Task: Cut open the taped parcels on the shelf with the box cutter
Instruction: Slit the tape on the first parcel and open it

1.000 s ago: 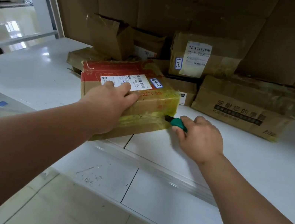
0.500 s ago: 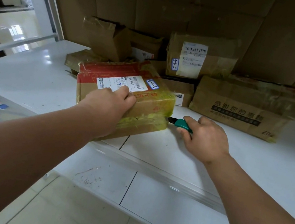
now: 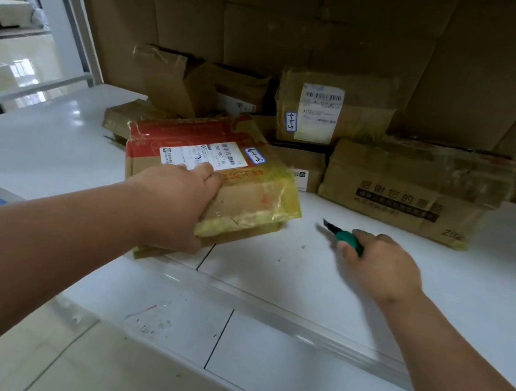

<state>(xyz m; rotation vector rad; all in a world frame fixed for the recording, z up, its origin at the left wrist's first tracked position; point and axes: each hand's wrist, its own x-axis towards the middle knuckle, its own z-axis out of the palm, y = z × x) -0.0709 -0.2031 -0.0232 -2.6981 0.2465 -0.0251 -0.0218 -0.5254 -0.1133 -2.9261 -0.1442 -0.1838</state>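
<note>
At shelf front, centre: red-and-brown parcel [image 3: 217,185], taped in yellowish film, far edge lifted, near edge on the white shelf [image 3: 302,288]. Left hand [image 3: 177,202] grips its near side, fingers curled over the top by the label, likely to steady and tilt it, exposing a taped seam. At 3 o'clock, apart from the parcel: box cutter [image 3: 340,234], green handle, blade pointing toward 10 o'clock, held in the closed right hand [image 3: 381,267]. At 12 to 2 o'clock, against the cardboard backing: labelled upright box [image 3: 331,115], long printed carton [image 3: 414,194], further boxes, one apparently already open.
</note>
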